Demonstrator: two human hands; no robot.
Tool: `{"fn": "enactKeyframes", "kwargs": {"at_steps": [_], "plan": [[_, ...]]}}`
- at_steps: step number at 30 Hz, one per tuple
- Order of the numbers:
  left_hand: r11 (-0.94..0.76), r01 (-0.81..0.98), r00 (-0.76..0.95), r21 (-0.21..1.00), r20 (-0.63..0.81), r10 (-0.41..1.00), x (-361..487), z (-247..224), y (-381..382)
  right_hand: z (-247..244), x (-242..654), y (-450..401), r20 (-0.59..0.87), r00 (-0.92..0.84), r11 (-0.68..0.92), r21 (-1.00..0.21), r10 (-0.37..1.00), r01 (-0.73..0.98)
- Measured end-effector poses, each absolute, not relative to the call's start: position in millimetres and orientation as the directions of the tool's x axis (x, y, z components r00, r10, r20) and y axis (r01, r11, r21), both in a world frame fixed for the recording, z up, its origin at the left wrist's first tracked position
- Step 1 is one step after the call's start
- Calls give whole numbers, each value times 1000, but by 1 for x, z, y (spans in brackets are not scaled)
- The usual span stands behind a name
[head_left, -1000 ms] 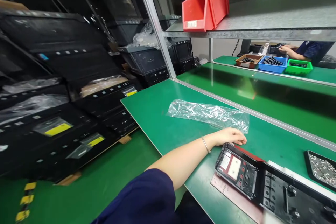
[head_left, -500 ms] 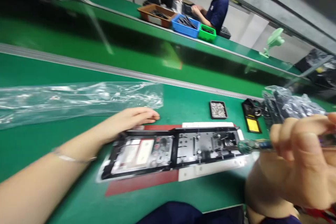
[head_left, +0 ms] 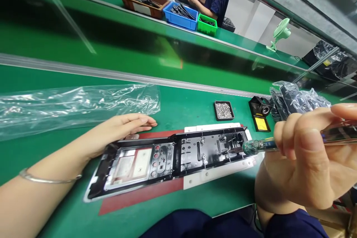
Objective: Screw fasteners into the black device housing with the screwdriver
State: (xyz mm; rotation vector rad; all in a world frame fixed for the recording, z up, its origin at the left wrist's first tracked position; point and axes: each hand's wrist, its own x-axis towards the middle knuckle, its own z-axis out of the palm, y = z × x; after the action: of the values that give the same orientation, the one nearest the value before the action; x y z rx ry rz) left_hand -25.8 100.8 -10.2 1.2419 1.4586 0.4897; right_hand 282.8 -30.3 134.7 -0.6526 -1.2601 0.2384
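A long black plastic housing (head_left: 178, 156) lies open side up, with posts, slots and a rectangular window showing inside. It rests on a red and white fixture board (head_left: 220, 171). My left hand (head_left: 128, 126) is open, fingers stretched out together, laid along the housing's far left edge. In my right hand (head_left: 312, 156) is a screwdriver (head_left: 259, 145) with a clear greenish handle, held nearly level. Its shaft points left over the housing's right end; I cannot tell whether the tip touches.
Behind the housing stand a small tray of screws (head_left: 224, 111) and a black soldering-iron stand (head_left: 260, 113). A clear plastic bag (head_left: 83, 100) lies left; wrapped parts (head_left: 295, 98) sit right. Brown (head_left: 145, 3), blue (head_left: 181, 15) and green (head_left: 206, 25) bins and a fan (head_left: 280, 33) line the ledge; a person (head_left: 214, 0) works beyond.
The view has shifted, so the housing and bench items appear farther left. My left hand stays by the housing's edge, and my right hand still holds the screwdriver over its right end.
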Motion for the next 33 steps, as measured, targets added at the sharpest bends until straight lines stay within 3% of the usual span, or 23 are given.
{"fn": "enactKeyframes", "kwargs": {"at_steps": [9, 15, 22, 28, 33], "plan": [[378, 391, 159, 839, -466, 870, -28, -11, 103, 133, 287, -22, 885, 179, 851, -464, 430, 248], [355, 389, 174, 850, -446, 878, -30, -15, 105, 134, 293, -24, 880, 116, 821, -473, 461, 321], [319, 409, 191, 855, -423, 886, -34, -19, 107, 141, 303, -27, 830, 201, 716, -551, 520, 429], [320, 417, 201, 851, -430, 880, -36, -19, 108, 142, 301, -27, 826, 214, 727, -562, 522, 395], [324, 415, 214, 851, -437, 874, -36, -20, 108, 131, 292, -29, 832, 184, 807, -553, 524, 205]]}}
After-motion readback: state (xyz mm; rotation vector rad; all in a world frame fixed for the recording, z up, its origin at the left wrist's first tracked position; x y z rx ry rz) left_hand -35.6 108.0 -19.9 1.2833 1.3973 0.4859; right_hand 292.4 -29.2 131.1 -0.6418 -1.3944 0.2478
